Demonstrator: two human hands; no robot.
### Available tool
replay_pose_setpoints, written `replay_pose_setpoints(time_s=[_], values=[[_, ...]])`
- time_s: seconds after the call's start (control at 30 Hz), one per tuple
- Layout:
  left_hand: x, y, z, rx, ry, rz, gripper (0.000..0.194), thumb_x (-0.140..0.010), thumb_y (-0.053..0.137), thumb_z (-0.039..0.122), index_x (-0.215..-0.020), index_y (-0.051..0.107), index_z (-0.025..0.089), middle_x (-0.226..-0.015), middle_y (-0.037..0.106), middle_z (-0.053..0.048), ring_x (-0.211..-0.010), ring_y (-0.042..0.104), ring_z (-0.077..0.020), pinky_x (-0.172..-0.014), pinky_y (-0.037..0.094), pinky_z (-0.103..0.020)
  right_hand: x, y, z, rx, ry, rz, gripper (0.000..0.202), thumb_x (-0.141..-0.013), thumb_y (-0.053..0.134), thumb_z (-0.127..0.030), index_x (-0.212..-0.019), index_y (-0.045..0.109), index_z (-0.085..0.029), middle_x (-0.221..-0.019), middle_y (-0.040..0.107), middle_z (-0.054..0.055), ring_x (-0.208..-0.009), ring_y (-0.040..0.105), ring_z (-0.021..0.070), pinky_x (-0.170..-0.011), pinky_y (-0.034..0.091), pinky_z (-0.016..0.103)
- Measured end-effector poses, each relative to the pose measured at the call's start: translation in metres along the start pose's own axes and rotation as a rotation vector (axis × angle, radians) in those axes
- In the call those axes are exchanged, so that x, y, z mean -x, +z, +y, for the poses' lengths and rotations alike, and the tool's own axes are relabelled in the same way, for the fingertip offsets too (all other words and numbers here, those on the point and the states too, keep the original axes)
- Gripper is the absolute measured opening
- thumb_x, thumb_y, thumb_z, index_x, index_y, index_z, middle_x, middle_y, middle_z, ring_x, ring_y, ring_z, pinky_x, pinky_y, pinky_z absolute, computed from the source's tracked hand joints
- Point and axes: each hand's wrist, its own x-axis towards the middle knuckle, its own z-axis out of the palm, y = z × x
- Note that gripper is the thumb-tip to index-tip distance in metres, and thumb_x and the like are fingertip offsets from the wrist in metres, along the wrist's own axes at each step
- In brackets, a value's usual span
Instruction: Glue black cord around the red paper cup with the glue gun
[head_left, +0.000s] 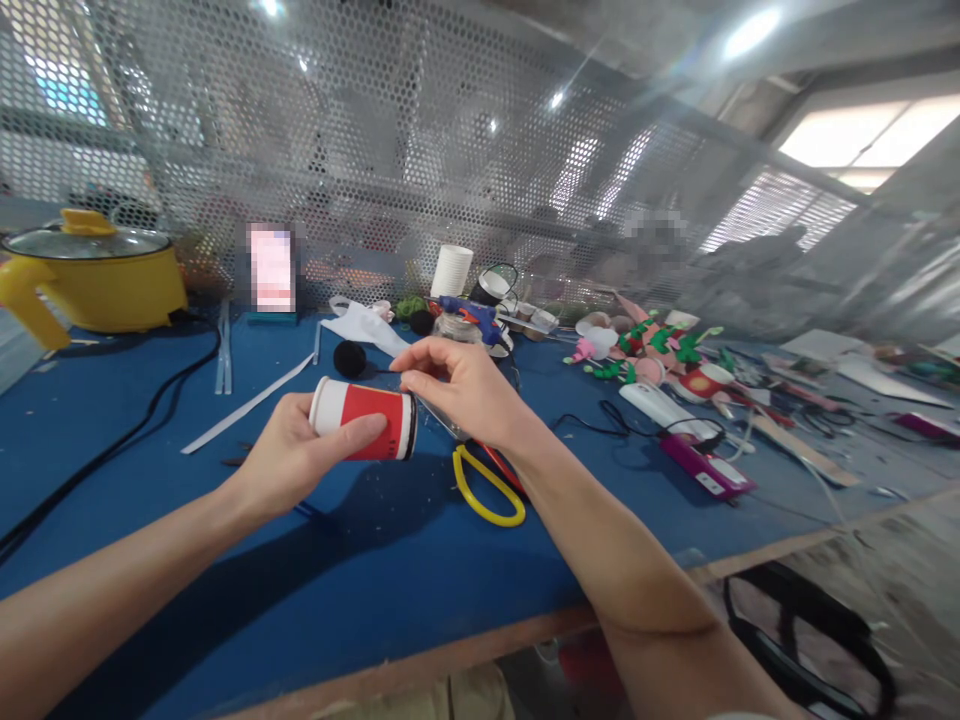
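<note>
A red and white paper cup (365,420) lies on its side in my left hand (304,445), its fingers wrapped round it and the thumb on the red part. One end of the cup has a black band. Just right of that end is my right hand (457,385), thumb and index finger brought together; what they pinch, if anything, is too small to tell. A black round ball (349,358) rests on the blue table behind the cup. Scissors with yellow and red handles (489,503) lie below my right hand.
A yellow electric pot (112,285) stands at the left, its black cable across the table (315,620). Behind my hands are a phone on a stand (271,270), a blue glue gun (471,315) and white cups (452,270). At the right lie green and pink craft pieces (649,350) and a purple power strip (705,468).
</note>
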Motion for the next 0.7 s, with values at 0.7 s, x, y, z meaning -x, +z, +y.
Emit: replay_pose_setpoints(time_s=[0.7], values=[[-0.002, 0.0026, 0.0013, 0.237, -0.128, 0.027, 0.011, -0.057, 0.071, 0.022, -0.061, 0.063, 0.016, -0.054, 0.065, 0.002, -0.045, 0.055, -0.0096, -0.045, 0.046, -0.018, -0.0017, 0.0015, 0.0006, -0.08, 0.074, -0.059, 0.011, -0.069, 0.052, -0.01, -0.077, 0.059, -0.014, -0.069, 0.058, -0.001, -0.062, 0.052, 0.0077, -0.062, 0.043, 0.022]])
